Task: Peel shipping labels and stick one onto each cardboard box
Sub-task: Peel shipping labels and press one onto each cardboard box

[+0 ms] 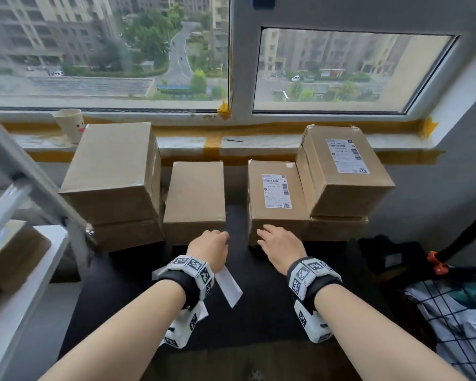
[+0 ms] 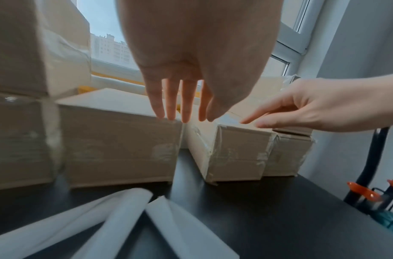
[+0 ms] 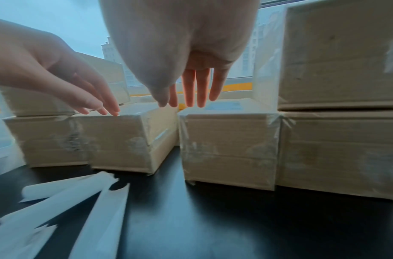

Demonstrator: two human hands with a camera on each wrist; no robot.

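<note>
Several cardboard boxes stand at the back of a black table [image 1: 259,312]. The middle plain box [image 1: 195,199] carries no label; the box to its right [image 1: 275,196] has a white label [image 1: 276,190], as does the upper right box [image 1: 346,166]. My left hand [image 1: 212,244] hovers at the plain box's near edge, fingers straight and empty [image 2: 175,108]. My right hand [image 1: 278,243] reaches with straight fingers to the labelled box's near edge [image 3: 191,98]. White sheets [image 1: 228,287] lie on the table under my left wrist [image 2: 129,224].
A tall plain box [image 1: 113,171] stacked on another stands at the left. A paper cup [image 1: 69,125] sits on the windowsill. A metal ladder [image 1: 25,177] and a white shelf [image 1: 25,298] are at left; bags [image 1: 456,320] at right.
</note>
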